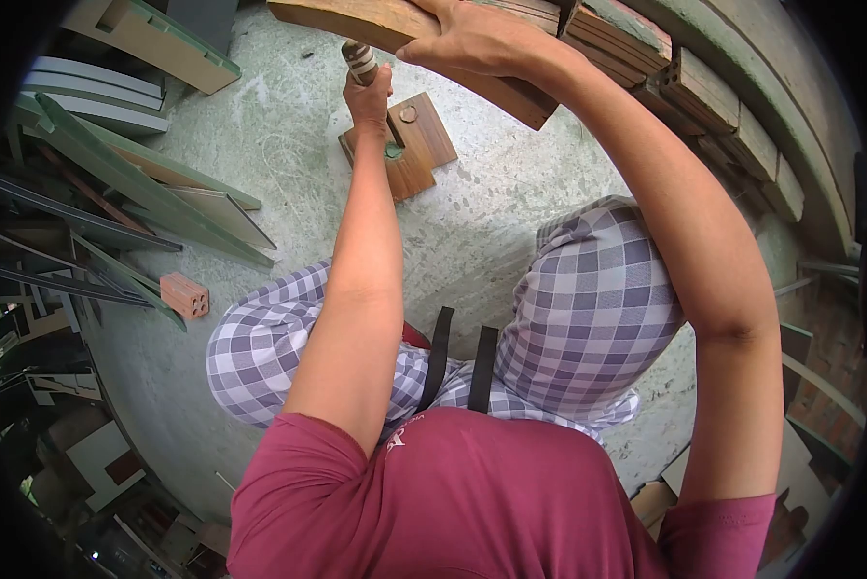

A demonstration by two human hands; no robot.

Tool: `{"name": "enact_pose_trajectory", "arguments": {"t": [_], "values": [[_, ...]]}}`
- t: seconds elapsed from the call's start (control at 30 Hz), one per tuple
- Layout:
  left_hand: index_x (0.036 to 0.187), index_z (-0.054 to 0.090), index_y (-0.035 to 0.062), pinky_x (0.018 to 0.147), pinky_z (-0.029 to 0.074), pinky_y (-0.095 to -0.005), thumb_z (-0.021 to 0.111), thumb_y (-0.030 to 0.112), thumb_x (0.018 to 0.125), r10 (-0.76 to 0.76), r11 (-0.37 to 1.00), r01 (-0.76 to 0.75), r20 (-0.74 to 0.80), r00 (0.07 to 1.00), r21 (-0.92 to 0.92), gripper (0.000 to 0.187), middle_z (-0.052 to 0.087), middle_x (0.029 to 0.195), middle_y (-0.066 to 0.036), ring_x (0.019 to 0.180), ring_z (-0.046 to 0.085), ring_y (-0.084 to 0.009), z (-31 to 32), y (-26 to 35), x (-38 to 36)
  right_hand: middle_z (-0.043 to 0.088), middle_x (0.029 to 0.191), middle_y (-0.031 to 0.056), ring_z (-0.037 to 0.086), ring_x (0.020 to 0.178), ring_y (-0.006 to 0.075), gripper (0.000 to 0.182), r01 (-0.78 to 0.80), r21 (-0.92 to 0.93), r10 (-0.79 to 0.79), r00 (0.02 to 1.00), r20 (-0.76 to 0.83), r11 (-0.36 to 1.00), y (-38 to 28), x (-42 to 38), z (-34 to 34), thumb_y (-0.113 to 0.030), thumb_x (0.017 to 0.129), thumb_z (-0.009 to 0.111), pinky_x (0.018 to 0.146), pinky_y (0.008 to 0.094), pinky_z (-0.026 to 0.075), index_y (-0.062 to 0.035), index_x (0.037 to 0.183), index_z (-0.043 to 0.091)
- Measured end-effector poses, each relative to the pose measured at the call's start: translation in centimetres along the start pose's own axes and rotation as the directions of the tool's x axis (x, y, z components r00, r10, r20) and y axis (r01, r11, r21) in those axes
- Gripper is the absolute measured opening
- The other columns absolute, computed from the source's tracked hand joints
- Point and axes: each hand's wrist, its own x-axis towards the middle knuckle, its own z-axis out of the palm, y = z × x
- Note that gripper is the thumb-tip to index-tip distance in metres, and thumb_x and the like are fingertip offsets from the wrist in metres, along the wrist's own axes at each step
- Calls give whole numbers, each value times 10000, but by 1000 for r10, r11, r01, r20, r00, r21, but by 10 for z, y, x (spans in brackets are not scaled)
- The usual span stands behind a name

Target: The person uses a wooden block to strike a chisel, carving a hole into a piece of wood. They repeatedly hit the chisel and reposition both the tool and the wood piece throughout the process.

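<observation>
My left hand (pixel 368 98) is closed around a brown, rounded handle with pale bands (pixel 360 60); what it belongs to is hidden. Just below that hand lies a brown wooden block with notched edges (pixel 414 169), flat on the floor, with a round mark and a green patch on it. A long, slightly curved wooden beam (pixel 506 92) crosses the top of the view. My right hand (pixel 467 39) grips this beam from above, thumb along its near side. The beam's upper left end passes close to the banded handle.
Stacked hollow bricks (pixel 713 92) line the upper right beside a curved ledge. Green-edged boards (pixel 163 193) and curved panels (pixel 96 92) lean at the left. A single hollow brick (pixel 184 295) sits on the concrete floor (pixel 279 125) near my left knee.
</observation>
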Motion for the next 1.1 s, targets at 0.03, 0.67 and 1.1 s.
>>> {"name": "enact_pose_trajectory", "arguments": {"t": [0.03, 0.67, 1.1], "values": [[803, 537, 55, 476, 437, -224, 699, 122, 747, 7, 1000, -7, 9, 1000, -4, 184, 561, 646, -1, 496, 501, -74, 0, -1, 0, 548, 1147, 315, 567, 1036, 392, 879, 2, 1, -2, 1000, 1, 1000, -1, 0, 1, -477, 702, 528, 888, 420, 446, -69, 1425, 239], [941, 610, 45, 705, 493, -303, 721, 209, 676, 28, 911, -60, 83, 996, 408, 331, 666, 819, -100, 744, 632, -186, 26, 7, -32, 411, 1364, 231, 429, 1239, 315, 870, -49, 168, 32, 994, 103, 985, 89, -31, 13, -538, 747, 573, 1035, 381, 329, -135, 1447, 251], [904, 604, 45, 698, 498, -347, 692, 241, 687, -60, 842, -34, 157, 986, 539, 305, 660, 800, -144, 751, 647, -265, 38, 11, -48, 497, 1287, 217, 504, 1166, 309, 820, -71, 75, 62, 992, 110, 995, 97, -29, 30, -501, 772, 561, 939, 370, 409, -186, 1454, 232]]}}
